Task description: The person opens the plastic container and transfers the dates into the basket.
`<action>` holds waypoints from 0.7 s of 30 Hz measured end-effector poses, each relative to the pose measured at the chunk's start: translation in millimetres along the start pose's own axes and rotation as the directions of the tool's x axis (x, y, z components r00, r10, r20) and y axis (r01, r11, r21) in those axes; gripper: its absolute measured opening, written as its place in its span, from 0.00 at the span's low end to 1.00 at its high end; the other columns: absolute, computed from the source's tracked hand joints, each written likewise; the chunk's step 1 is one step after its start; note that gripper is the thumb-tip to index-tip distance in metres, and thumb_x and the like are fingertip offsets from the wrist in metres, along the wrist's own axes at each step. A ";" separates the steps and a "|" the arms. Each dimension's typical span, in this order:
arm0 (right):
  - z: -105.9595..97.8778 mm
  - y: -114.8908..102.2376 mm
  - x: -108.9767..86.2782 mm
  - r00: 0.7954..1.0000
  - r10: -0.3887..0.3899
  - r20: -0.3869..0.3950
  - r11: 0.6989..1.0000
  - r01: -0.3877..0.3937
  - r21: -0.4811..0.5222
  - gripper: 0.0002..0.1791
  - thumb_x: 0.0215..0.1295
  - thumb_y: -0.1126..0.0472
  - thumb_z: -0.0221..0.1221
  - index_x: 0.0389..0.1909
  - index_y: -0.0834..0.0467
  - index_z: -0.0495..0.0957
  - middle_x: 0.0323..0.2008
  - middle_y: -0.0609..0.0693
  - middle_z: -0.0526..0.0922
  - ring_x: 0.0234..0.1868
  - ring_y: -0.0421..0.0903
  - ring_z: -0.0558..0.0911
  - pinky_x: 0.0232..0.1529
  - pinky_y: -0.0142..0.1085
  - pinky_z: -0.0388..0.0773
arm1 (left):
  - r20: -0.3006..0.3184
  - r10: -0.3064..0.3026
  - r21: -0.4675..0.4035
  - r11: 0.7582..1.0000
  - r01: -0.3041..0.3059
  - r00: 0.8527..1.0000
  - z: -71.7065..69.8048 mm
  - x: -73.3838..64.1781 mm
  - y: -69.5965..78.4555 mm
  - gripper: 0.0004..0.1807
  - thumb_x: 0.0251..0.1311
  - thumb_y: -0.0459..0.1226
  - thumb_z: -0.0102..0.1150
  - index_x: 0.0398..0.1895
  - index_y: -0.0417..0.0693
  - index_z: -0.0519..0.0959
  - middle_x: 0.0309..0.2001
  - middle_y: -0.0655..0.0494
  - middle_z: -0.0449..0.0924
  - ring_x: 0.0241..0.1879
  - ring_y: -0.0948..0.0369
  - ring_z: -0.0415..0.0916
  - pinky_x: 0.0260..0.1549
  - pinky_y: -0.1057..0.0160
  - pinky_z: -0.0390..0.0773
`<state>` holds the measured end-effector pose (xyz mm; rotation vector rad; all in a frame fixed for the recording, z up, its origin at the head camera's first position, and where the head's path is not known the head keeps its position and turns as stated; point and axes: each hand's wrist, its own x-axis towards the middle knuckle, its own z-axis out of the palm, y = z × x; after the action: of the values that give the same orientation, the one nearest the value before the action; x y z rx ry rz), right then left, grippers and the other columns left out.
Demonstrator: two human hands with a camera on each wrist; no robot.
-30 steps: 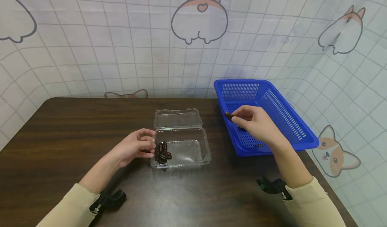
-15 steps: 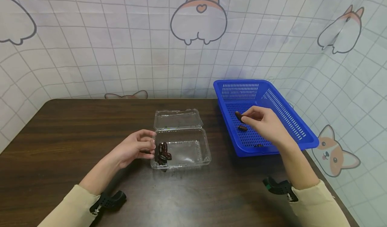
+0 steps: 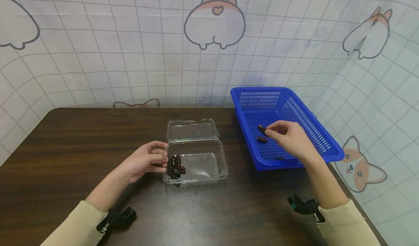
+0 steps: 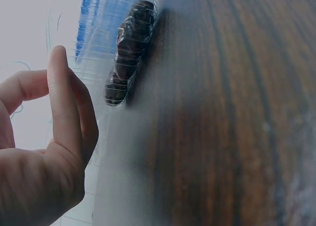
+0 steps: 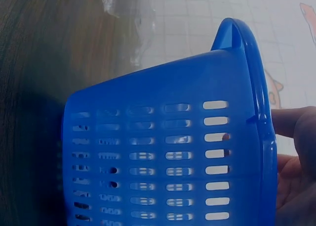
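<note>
In the head view, my left hand (image 3: 148, 158) holds the left rim of a clear plastic clamshell container (image 3: 199, 166) whose lid stands open at the back. Several dark brown dates (image 3: 176, 166) lie along the container's left side; the left wrist view shows some dates (image 4: 127, 53) through its wall, beside the bent fingers (image 4: 64, 107). My right hand (image 3: 291, 138) pinches one date (image 3: 262, 129) between thumb and fingers over the blue basket (image 3: 243, 118). Below it, another date (image 3: 262, 139) lies on the basket floor. The right wrist view shows my right hand (image 5: 296, 157) behind the basket's rim.
Near the basket's front wall is a further dark piece (image 3: 279, 158), partly hidden. The basket stands at the right of the dark wood table (image 3: 98, 137), close to the patterned wall sheet (image 3: 147, 38). Each wrist carries a black strap mount (image 3: 121, 217).
My right hand has moved right and a little towards me, bringing the pinched date from the basket's left rim to over its floor. My left hand and the container stay in place.
</note>
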<state>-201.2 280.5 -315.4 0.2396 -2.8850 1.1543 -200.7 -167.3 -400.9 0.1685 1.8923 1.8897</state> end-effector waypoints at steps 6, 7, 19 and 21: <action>0.7 -1.1 0.2 0.999 -0.016 -0.029 1.000 0.016 -0.008 0.21 0.75 0.44 0.59 0.51 0.59 0.83 0.46 0.57 0.84 0.41 0.52 0.77 0.34 0.40 0.76 | 0.000 -0.005 -0.009 1.000 0.005 1.000 -0.3 -1.3 -0.3 0.28 0.70 0.28 0.55 0.69 0.30 0.59 0.41 0.50 0.76 0.38 0.57 0.78 0.41 0.58 0.87; 1.2 -2.0 1.0 0.999 -0.021 -0.030 1.000 0.021 -0.010 0.21 0.75 0.44 0.59 0.51 0.59 0.83 0.47 0.57 0.84 0.42 0.53 0.78 0.36 0.41 0.77 | 0.000 -0.005 -0.009 1.000 0.005 1.000 -0.6 -1.3 -0.1 0.28 0.70 0.28 0.55 0.69 0.30 0.59 0.40 0.50 0.76 0.38 0.57 0.78 0.41 0.58 0.87; 19.6 -33.4 17.4 0.997 -0.076 0.031 0.997 0.076 -0.011 0.17 0.74 0.47 0.61 0.50 0.56 0.83 0.41 0.54 0.86 0.39 0.55 0.84 0.39 0.44 0.81 | -0.001 -0.015 -0.017 1.000 0.015 1.000 -0.5 1.7 2.1 0.28 0.70 0.27 0.55 0.69 0.30 0.59 0.43 0.49 0.75 0.39 0.56 0.78 0.41 0.58 0.87; 23.4 -39.7 19.4 0.996 -0.077 0.047 0.997 0.077 -0.004 0.16 0.74 0.48 0.62 0.50 0.56 0.83 0.40 0.54 0.86 0.38 0.55 0.83 0.38 0.44 0.80 | 0.002 -0.012 -0.019 1.000 0.012 1.000 -0.1 2.1 2.0 0.27 0.70 0.27 0.54 0.69 0.30 0.59 0.43 0.48 0.75 0.38 0.56 0.78 0.41 0.58 0.87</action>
<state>-213.6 233.5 -303.7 0.3786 -2.8898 1.1430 -203.0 -166.4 -399.5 0.1526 1.8692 1.8989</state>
